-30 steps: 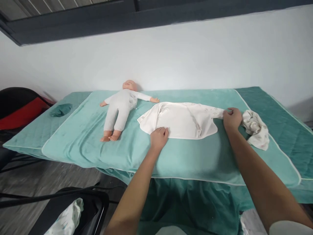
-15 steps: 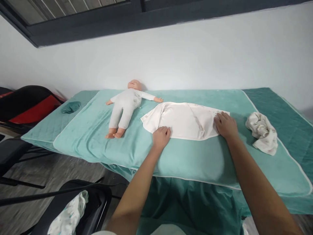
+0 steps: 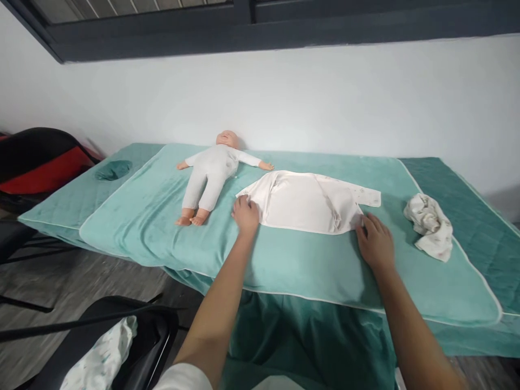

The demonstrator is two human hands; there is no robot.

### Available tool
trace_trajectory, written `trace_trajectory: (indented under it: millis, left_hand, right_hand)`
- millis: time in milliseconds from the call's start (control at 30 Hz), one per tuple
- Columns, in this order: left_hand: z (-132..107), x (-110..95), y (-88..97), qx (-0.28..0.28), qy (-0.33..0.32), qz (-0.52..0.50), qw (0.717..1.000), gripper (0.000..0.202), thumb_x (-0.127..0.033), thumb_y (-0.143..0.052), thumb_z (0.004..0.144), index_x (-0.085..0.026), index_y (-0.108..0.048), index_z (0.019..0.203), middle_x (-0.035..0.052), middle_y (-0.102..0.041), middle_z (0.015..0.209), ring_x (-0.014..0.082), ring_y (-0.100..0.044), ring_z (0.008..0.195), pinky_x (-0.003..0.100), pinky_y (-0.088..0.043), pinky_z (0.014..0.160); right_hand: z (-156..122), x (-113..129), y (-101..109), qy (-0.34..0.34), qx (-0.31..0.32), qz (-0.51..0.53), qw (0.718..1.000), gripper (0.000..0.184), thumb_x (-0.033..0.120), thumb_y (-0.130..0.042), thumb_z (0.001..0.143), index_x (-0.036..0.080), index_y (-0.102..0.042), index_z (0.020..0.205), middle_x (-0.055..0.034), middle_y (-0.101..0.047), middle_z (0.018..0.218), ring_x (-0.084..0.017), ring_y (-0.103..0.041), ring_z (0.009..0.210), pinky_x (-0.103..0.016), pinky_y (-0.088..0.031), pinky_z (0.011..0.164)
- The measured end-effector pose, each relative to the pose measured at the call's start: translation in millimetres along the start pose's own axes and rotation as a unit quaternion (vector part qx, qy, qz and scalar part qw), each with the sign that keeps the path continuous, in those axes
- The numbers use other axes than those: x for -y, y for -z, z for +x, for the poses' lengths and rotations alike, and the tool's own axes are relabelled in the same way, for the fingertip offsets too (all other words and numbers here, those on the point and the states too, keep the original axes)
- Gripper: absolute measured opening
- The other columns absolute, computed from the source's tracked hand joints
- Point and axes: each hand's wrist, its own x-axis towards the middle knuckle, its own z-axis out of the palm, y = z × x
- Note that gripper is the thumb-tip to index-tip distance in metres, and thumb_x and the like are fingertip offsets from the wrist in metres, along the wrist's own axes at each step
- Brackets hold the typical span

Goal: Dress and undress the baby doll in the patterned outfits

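Note:
A white baby shirt (image 3: pixel 303 203) lies spread on the green bed cover, its small-patterned sleeves pointing left and right. My left hand (image 3: pixel 246 215) rests at the end of the left sleeve, fingers loosely bent and a little apart. Beside the shirt's lower right corner, my right hand (image 3: pixel 376 241) lies with fingers stretched out, the thumb and fingertips touching the cloth edge. Left of the shirt, a baby doll (image 3: pixel 213 170) in a white suit lies on its back, arms spread, one hand close to the shirt's upper left edge.
A crumpled white cloth (image 3: pixel 430 225) lies on the right of the green bed (image 3: pixel 304 265). The bed has a face hole (image 3: pixel 114 170) at its left end. A black chair (image 3: pixel 150 341) with a patterned cloth (image 3: pixel 101 355) stands at lower left. Behind is a white wall (image 3: pixel 309 103).
My left hand has moved left from the shirt's lower edge to the left sleeve. My right hand has come down off the right sleeve to the lower right corner, and that sleeve now shows.

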Motion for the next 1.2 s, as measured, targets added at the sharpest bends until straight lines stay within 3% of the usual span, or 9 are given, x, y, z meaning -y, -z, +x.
trace_trajectory:
  millis: [200, 600, 833, 1000, 1100, 1200]
  left_hand:
    - [13.3, 4.6, -1.4, 0.059, -0.042, 0.054, 0.996, 0.040, -0.032, -0.040, 0.102, -0.025, -0.059, 0.136, 0.0100, -0.055, 0.153, 0.0263, -0.044, 0.146, 0.051, -0.038, 0.115]
    - [13.8, 10.7, -5.2, 0.046, -0.062, 0.008, 0.997, 0.034, -0.028, -0.044, 0.100, -0.026, -0.063, 0.128, 0.0108, -0.062, 0.145, 0.0281, -0.049, 0.141, 0.052, -0.039, 0.113]
    - [13.4, 9.9, -5.0, 0.044, -0.059, 0.001, 0.997, 0.034, -0.029, -0.045, 0.100, -0.025, -0.066, 0.126, 0.0114, -0.068, 0.136, 0.0292, -0.056, 0.130, 0.050, -0.039, 0.110]
    - [13.7, 10.9, -6.9, 0.039, -0.061, 0.000, 0.997, 0.034, -0.028, -0.045, 0.099, -0.025, -0.067, 0.125, 0.0104, -0.068, 0.135, 0.0300, -0.057, 0.130, 0.050, -0.039, 0.109]
    - [13.9, 13.0, -8.3, 0.031, -0.063, -0.003, 0.998, 0.034, -0.027, -0.046, 0.098, -0.025, -0.067, 0.125, 0.0097, -0.069, 0.135, 0.0301, -0.058, 0.129, 0.050, -0.040, 0.109]
    - [14.1, 14.9, -8.8, 0.025, -0.053, -0.013, 0.998, 0.035, -0.028, -0.046, 0.098, -0.023, -0.067, 0.125, 0.0108, -0.070, 0.133, 0.0309, -0.059, 0.127, 0.050, -0.041, 0.109]
  right_hand:
    - [-32.4, 24.9, 9.7, -0.020, -0.012, -0.011, 1.000, 0.049, 0.043, -0.041, 0.104, 0.015, -0.061, 0.138, -0.0146, -0.056, 0.149, -0.033, -0.053, 0.137, -0.053, -0.043, 0.112]
    - [-30.6, 31.2, 10.2, 0.005, -0.024, -0.009, 1.000, 0.043, 0.036, -0.040, 0.101, 0.018, -0.066, 0.132, -0.0119, -0.063, 0.142, -0.033, -0.058, 0.129, -0.051, -0.044, 0.108]
    - [-33.1, 36.0, 13.0, 0.014, -0.070, 0.080, 0.994, 0.037, 0.033, -0.045, 0.099, 0.021, -0.068, 0.126, -0.0127, -0.064, 0.139, -0.031, -0.058, 0.127, -0.049, -0.049, 0.107]
    - [-18.7, 83.1, 13.8, 0.076, -0.066, 0.171, 0.980, 0.038, 0.028, -0.043, 0.101, 0.023, -0.064, 0.132, -0.0124, -0.060, 0.143, -0.026, -0.056, 0.133, -0.047, -0.046, 0.113]
    - [17.3, 129.8, -2.9, 0.131, -0.001, 0.219, 0.967, 0.044, 0.032, -0.039, 0.103, 0.018, -0.058, 0.141, -0.0134, -0.054, 0.151, -0.026, -0.048, 0.142, -0.047, -0.041, 0.119]
    - [69.5, 172.4, -34.2, 0.143, 0.108, 0.182, 0.967, 0.051, 0.031, -0.034, 0.104, 0.010, -0.053, 0.146, -0.0163, -0.049, 0.155, -0.027, -0.043, 0.146, -0.046, -0.036, 0.122]
